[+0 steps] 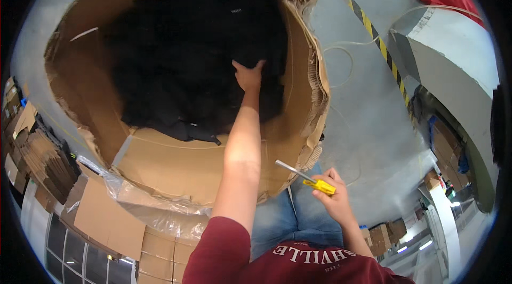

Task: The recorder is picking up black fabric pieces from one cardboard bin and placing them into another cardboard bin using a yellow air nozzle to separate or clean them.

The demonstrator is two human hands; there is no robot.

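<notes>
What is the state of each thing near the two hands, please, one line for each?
Large cardboard box: open at the top, rim ragged.
Black cloth: heaped loosely inside.
Left hand: on the cloth, grip unclear.
Right hand: closed around the tool's handle.
Yellow-handled tool: held, metal part exposed.
Clear plastic: crumpled, along the near side.

1 head-worn fisheye view looks down, near, into the carton (pixel 176 158).
</notes>
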